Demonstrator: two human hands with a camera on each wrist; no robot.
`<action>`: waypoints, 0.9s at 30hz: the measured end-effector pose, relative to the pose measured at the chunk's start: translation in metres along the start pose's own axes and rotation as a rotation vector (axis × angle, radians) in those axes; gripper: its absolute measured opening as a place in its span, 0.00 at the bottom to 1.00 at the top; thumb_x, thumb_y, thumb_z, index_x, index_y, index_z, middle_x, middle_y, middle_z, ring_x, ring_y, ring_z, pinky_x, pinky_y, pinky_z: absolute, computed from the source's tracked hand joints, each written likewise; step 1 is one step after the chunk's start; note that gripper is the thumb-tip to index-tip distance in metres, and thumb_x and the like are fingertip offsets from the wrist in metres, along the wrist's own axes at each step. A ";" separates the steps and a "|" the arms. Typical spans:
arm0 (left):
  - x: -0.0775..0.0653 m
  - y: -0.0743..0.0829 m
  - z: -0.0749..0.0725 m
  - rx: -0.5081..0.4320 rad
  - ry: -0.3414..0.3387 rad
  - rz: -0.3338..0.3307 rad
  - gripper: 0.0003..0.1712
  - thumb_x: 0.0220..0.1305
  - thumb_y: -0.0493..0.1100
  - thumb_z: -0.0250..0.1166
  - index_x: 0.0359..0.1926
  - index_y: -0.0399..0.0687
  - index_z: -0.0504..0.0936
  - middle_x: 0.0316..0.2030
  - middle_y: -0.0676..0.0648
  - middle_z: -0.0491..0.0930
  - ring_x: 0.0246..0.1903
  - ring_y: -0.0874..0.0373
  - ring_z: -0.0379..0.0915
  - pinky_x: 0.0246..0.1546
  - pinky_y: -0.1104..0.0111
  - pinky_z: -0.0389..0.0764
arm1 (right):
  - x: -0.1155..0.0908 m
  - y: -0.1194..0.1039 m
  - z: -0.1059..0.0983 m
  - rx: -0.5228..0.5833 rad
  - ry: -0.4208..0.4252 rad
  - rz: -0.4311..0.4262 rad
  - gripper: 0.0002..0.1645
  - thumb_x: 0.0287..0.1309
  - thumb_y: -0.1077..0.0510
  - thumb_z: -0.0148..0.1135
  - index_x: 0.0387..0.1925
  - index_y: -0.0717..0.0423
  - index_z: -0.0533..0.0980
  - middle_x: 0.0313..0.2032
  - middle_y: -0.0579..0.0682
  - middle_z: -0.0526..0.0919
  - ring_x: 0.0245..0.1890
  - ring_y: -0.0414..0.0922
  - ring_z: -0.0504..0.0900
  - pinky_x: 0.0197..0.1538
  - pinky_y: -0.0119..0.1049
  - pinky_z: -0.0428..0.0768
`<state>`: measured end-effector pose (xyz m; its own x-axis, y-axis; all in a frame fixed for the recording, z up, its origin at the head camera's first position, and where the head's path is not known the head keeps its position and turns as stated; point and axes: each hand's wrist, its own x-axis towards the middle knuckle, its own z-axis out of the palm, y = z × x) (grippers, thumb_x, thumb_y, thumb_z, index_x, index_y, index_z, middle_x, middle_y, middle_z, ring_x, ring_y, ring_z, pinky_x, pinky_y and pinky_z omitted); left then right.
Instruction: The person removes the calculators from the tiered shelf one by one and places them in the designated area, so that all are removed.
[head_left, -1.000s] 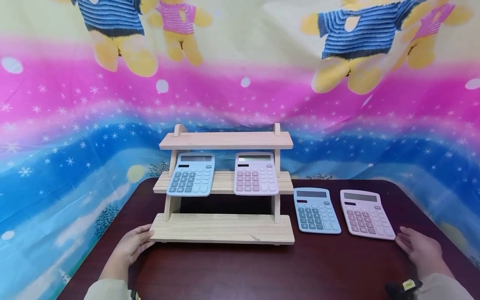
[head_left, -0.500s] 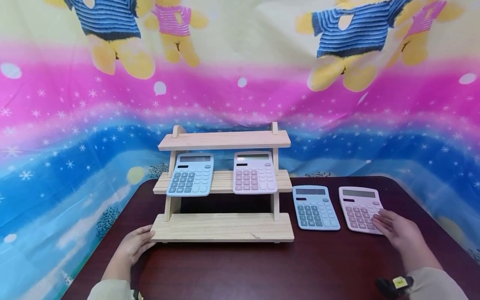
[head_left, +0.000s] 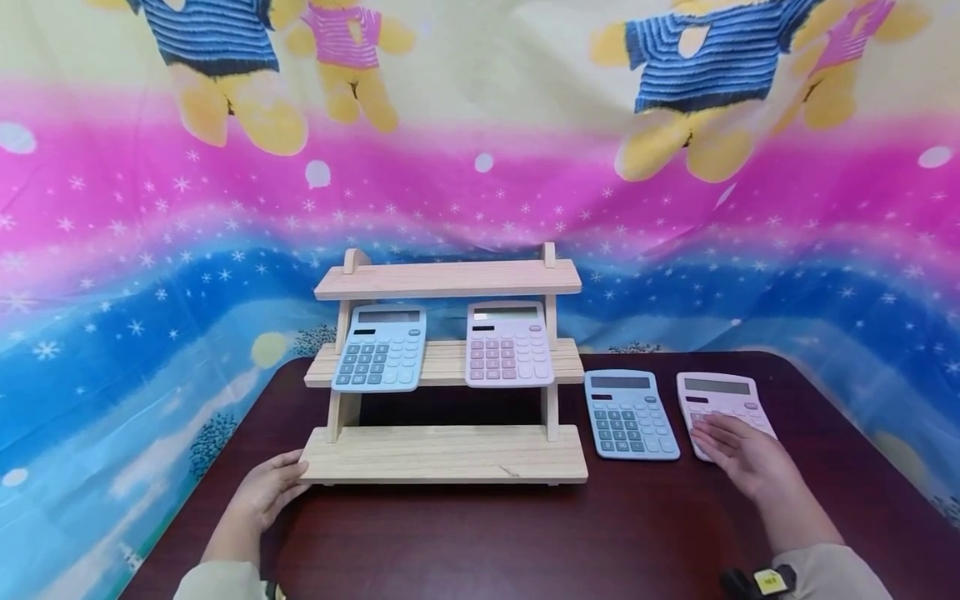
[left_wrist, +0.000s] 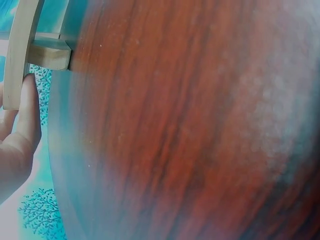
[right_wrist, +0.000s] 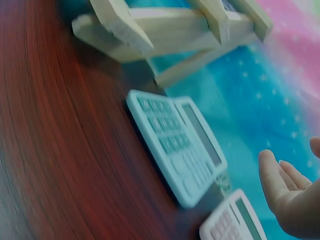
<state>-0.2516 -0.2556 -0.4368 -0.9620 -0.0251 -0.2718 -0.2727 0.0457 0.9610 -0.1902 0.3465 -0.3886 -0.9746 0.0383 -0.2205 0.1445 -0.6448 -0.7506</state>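
Observation:
A three-tier wooden display stand (head_left: 450, 457) is at the middle of the table. Its bottom shelf's left end is pinched by my left hand (head_left: 266, 493); in the left wrist view, the thumb lies along the inner face of the board (left_wrist: 21, 60). On the middle tier lean a blue calculator (head_left: 380, 348) and a pink calculator (head_left: 510, 346). Right of the stand, a second blue calculator (head_left: 632, 415) and a second pink calculator (head_left: 718, 387) lie on the table. My right hand (head_left: 753, 462), fingers extended and holding nothing, overlaps that pink calculator's lower keys in the head view.
The dark red-brown table (head_left: 465, 542) has rounded back corners. Close behind it hangs a printed cloth backdrop (head_left: 480, 192) with bears and snowflakes. The stand's top shelf (head_left: 450, 280) rises above the table's back edge.
My right hand has moved left, from beside the pink calculator's right edge to in front of its keys. My left hand stays at the stand. The calculators rest where they were.

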 end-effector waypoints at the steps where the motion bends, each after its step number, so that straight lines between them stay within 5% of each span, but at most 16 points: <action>1: 0.000 0.000 0.000 -0.005 0.002 -0.001 0.36 0.59 0.39 0.56 0.60 0.25 0.49 0.54 0.24 0.54 0.35 0.61 0.71 0.40 0.65 0.74 | 0.000 0.002 0.003 0.001 -0.014 0.001 0.10 0.58 0.64 0.50 0.25 0.57 0.76 0.29 0.53 0.78 0.32 0.46 0.79 0.42 0.37 0.76; 13: -0.001 -0.003 0.000 -0.014 0.015 -0.015 0.37 0.59 0.40 0.56 0.61 0.25 0.49 0.56 0.24 0.51 0.36 0.61 0.71 0.41 0.66 0.74 | 0.002 0.018 0.035 -0.012 -0.141 -0.007 0.14 0.62 0.62 0.43 0.29 0.57 0.76 0.33 0.53 0.78 0.36 0.45 0.78 0.43 0.36 0.75; 27: 0.001 -0.002 0.002 0.024 0.032 0.016 0.33 0.61 0.39 0.52 0.60 0.26 0.50 0.54 0.24 0.54 0.34 0.63 0.71 0.38 0.70 0.75 | 0.007 0.034 0.075 0.016 -0.116 0.011 0.06 0.61 0.61 0.45 0.36 0.60 0.69 0.34 0.53 0.77 0.37 0.46 0.77 0.52 0.38 0.68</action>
<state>-0.2521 -0.2542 -0.4394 -0.9654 -0.0562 -0.2546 -0.2582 0.0706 0.9635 -0.2049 0.2674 -0.3693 -0.9863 -0.0573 -0.1546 0.1539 -0.6569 -0.7381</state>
